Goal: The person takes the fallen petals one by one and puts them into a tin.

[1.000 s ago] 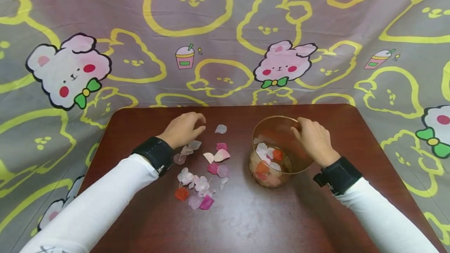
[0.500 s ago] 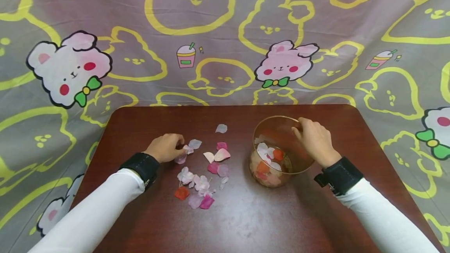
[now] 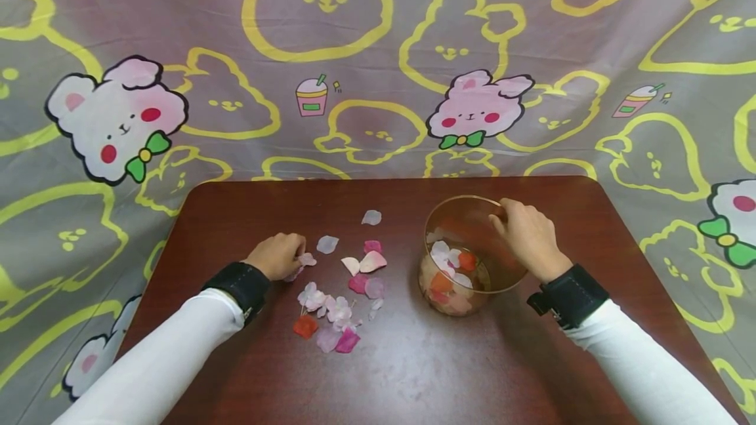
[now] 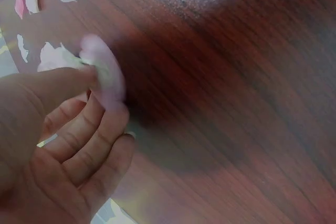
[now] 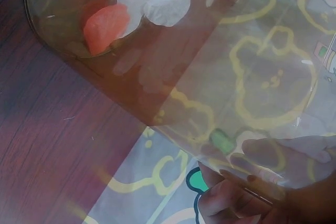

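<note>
Loose fabric petals [image 3: 339, 287], pink, white and red, lie scattered on the dark wooden table [image 3: 390, 372]. My left hand [image 3: 277, 256] sits at the pile's left edge and pinches a pale pink petal [image 4: 105, 77] between thumb and fingers. To the right stands a clear glass jar [image 3: 466, 254], tilted toward me, with several petals in its bottom. My right hand [image 3: 528, 235] grips the jar's far right rim; in the right wrist view the fingers [image 5: 236, 192] curl round the glass wall [image 5: 220, 72].
A single white petal [image 3: 371, 217] lies apart toward the table's back. A cartoon-print cloth [image 3: 378, 64] hangs behind and drapes round the table's sides. Bare tabletop stretches along the front edge.
My left hand pulled back from the table's middle toward me and to the left, and came down on the petals at the pile's left edge. The right hand and jar stayed put.
</note>
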A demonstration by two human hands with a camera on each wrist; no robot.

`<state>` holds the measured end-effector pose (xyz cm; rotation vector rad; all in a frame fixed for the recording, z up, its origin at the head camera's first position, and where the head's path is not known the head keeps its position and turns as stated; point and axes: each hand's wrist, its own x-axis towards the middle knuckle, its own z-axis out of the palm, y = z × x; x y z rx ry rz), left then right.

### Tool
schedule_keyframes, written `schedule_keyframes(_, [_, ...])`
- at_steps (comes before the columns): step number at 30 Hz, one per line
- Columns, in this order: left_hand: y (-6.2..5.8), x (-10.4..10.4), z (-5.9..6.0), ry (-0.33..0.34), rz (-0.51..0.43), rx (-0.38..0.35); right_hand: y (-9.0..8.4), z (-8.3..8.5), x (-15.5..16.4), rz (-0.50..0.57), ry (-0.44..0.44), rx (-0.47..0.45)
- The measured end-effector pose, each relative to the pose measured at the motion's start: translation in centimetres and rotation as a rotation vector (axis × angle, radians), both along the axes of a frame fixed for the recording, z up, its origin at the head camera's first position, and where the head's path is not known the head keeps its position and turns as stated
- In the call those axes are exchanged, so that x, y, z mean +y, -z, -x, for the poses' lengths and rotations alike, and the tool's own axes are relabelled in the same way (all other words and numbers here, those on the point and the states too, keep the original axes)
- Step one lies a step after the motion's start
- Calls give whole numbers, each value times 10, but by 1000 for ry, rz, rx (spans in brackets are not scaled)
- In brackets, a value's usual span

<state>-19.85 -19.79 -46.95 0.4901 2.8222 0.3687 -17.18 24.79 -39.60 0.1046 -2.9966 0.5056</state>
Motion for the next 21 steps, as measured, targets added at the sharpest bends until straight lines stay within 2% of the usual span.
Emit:
schedule_keyframes(3, [-2, -3, 1, 10, -11, 13, 0, 0, 0, 1, 1, -3])
schedule_keyframes(6, [-10, -2, 4, 14, -21, 28, -1, 0, 0, 0, 1, -1])
schedule_keyframes(15, [-54, 14, 21, -5, -100, 44, -1, 0, 1, -3, 1, -3])
schedule_keyframes(21, [-85, 39, 24, 25, -141, 45, -1, 1, 0, -1, -3, -7])
